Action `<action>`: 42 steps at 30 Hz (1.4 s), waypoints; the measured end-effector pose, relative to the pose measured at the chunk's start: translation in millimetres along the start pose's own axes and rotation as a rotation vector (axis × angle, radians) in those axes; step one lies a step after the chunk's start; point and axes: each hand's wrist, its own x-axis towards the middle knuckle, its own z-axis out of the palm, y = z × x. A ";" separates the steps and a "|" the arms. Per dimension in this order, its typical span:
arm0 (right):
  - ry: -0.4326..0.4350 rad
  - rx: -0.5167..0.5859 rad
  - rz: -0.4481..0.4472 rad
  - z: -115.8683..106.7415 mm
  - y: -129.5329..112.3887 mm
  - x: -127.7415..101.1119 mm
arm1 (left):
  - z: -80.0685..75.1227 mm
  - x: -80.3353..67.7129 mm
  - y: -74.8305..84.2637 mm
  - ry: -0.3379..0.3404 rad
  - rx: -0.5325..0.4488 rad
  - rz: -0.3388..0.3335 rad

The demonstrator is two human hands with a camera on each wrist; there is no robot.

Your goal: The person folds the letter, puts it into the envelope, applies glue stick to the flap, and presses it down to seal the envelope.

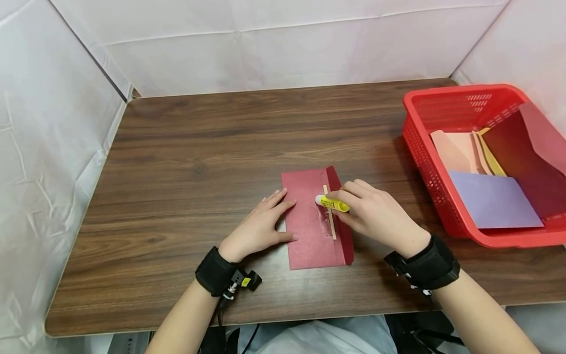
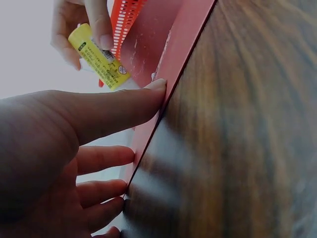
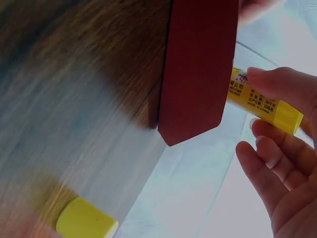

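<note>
A dark red envelope (image 1: 311, 221) lies on the wooden table (image 1: 199, 162) with its flap (image 1: 342, 216) opened to the right. My left hand (image 1: 261, 226) lies flat, straight fingers pressing the envelope's left edge (image 2: 153, 124). My right hand (image 1: 371, 211) grips a yellow glue stick (image 1: 332, 203), its white tip pointing left over the tan strip (image 1: 329, 216) along the flap fold. The left wrist view shows the glue stick (image 2: 99, 58) pinched above the envelope. In the right wrist view the glue stick (image 3: 262, 103) sits behind the red flap (image 3: 198, 69).
A red plastic basket (image 1: 442, 196) stands at the table's right, holding purple (image 1: 493, 199), pink, yellow and dark red paper sheets. White cloth walls enclose the table on three sides. A yellow cap (image 3: 86, 220) lies on the table in the right wrist view.
</note>
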 end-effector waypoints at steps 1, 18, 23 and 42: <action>-0.003 0.007 0.018 0.0 -0.4 -0.2 | -0.1 0.3 -0.1 0.000 0.003 0.002; -0.009 0.216 0.237 -0.7 4.0 9.7 | -2.9 2.0 1.4 -0.006 0.015 0.000; -0.035 0.174 0.206 7.6 14.4 23.9 | 0.2 1.8 -0.1 0.001 0.008 -0.007; -0.121 0.210 0.175 -9.6 2.0 4.3 | 2.0 0.9 -1.9 0.003 -0.006 -0.012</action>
